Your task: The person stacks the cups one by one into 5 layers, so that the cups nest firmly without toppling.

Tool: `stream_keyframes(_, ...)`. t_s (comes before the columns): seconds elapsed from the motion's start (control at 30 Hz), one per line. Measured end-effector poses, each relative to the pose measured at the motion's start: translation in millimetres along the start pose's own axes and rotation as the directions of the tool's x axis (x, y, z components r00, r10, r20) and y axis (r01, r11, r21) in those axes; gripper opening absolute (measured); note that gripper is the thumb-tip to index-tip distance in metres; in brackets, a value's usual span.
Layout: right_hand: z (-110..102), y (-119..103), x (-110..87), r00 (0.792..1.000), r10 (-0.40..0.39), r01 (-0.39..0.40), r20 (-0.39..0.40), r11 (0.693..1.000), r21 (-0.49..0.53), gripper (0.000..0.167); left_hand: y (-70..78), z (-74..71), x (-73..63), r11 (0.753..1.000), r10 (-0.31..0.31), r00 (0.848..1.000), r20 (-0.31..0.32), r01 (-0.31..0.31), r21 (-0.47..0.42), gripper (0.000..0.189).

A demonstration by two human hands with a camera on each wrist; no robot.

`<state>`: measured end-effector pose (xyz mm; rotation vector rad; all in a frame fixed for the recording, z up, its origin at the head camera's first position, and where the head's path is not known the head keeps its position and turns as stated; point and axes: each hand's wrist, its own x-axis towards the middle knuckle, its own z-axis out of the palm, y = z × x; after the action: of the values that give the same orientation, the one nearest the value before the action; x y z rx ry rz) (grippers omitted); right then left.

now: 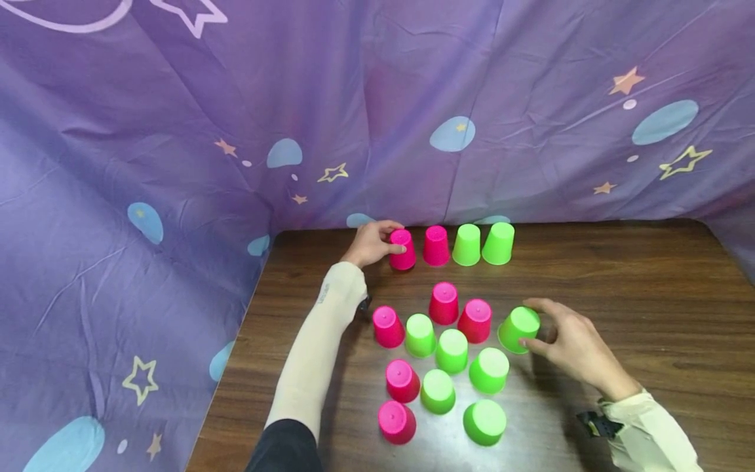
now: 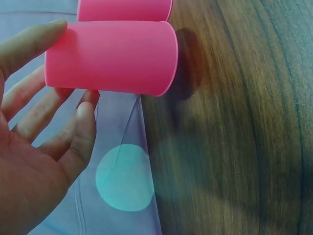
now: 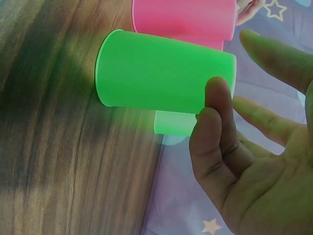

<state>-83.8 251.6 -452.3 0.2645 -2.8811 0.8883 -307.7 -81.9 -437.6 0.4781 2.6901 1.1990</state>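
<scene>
The person's left hand (image 1: 373, 244) reaches to the far left side of the table (image 1: 619, 275), thumb and fingers pinching the leftmost pink cup (image 1: 404, 258) near its closed top. That cup is mouth down at the left end of a far row; to its right come another pink cup (image 1: 436, 246), a green cup (image 1: 466, 245) and an end green cup (image 1: 498, 244), the two greens close together. Nearer and on the right, the right hand (image 1: 575, 337) has its fingers curled about the rightmost green cup (image 1: 519, 326), thumb parted from them on the near side. How firmly the thumb presses I can't tell, nor whether either cup in the hands touches the wood. To the left of that hand sit ten more upturned cups, loosely scattered: five pink cups (image 1: 474, 321) and five green cups (image 1: 451, 351). Beyond the table hangs a purple curtain (image 1: 531, 98) with stars and blue ovals.
</scene>
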Motion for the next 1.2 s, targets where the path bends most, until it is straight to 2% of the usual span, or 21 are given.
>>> stream_keyframes(0.3, 0.1, 1.0, 1.4, 0.998, -0.025, 0.025, -0.054, 1.0, -0.013, 0.065, -1.4, 6.5, 4.5, 1.0, -0.003, 1.0, -0.01, 0.003, -0.006, 0.047)
stream_keyframes(0.5, 2.2, 1.3, 1.2, 0.998, -0.033, 0.033, -0.055, 0.999, -0.009, 0.062, -1.6, 11.9, 7.3, 1.0, -0.007, 1.0, 0.0, 0.007, -0.015, 0.047)
stream_keyframes(0.67, 3.5, -0.5, 1.9, 0.997, -0.038, 0.037, -0.068, 0.999, -0.008, 0.06, 1.5, 14.5, 10.7, 1.0, 0.003, 1.0, 0.003, -0.003, 0.017, 0.049)
stream_keyframes(0.87, 4.9, -1.1, 1.9, 1.0, 0.002, -0.001, -0.026, 1.0, 0.011, 0.061, -1.6, 17.0, 13.7, 0.999, -0.01, 1.0, 0.01, 0.009, 0.053, 0.049)
stream_keyframes(1.03, 5.4, 0.6, 2.6, 0.999, -0.004, 0.004, -0.047, 1.0, 0.0, 0.061, -1.9, 17.5, 16.0, 0.997, -0.004, 1.0, 0.007, 0.004, 0.073, 0.05)
stream_keyframes(1.2, 5.6, 1.3, 1.8, 0.999, 0.011, -0.011, -0.031, 1.0, 0.004, 0.062, -0.2, 18.8, 18.0, 0.996, -0.004, 1.0, 0.021, 0.002, 0.093, 0.05)
